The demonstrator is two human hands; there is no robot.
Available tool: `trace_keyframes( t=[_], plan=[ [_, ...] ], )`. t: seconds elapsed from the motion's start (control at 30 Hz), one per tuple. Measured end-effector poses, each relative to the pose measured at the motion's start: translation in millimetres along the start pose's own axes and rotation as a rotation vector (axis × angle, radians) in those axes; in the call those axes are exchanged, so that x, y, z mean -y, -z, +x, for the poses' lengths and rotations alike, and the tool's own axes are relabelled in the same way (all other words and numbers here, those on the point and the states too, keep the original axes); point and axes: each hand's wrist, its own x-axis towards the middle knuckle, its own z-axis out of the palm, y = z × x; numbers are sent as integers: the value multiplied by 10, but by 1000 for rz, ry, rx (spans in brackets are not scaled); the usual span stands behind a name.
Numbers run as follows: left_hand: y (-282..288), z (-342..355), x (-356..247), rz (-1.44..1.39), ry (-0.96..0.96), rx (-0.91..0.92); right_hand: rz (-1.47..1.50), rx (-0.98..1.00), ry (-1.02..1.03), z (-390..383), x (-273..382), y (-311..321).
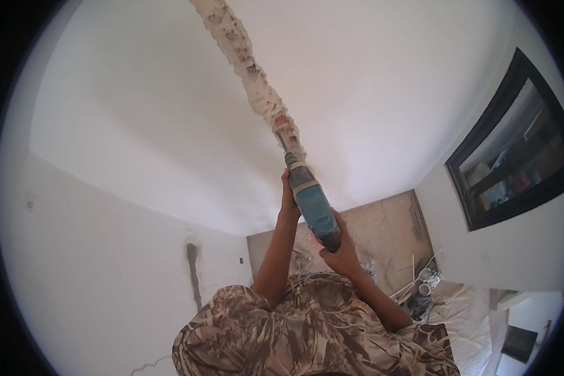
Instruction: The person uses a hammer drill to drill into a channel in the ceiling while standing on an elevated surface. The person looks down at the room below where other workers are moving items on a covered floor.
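Both my arms reach up to a white ceiling [138,94]. They hold a teal and black hammer drill [311,207] pointing upward. My left hand [288,199] grips the drill's front end just behind the grey collar. My right hand [337,249] is closed around the dark rear handle. The chisel bit [282,139] is pressed into the lower end of a rough, chipped groove [241,53] that runs across the ceiling to the top edge. Reddish material shows where the bit meets the groove. Camouflage sleeves [307,332] cover my upper arms.
A dark-framed window [514,147] sits in the right wall. Beyond my hands is a bare grey-brown surface [388,229] with white pipes and rubble [420,285] and a white sheet [467,313]. A dark vertical chase [193,269] marks the left wall; a cable [147,365] lies below it.
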Motion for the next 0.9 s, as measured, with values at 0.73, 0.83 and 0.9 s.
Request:
trace_keyframes(
  t=[0.73,0.83,0.9],
  plan=[
    [-167,326,118,-16,-44,-110,59,-87,66,151,-304,344],
    [-202,250,121,8,-35,-94,53,-82,96,81,-244,334],
    [-274,168,136,4,-24,-70,165,-55,88,10,-181,343]
  ],
)
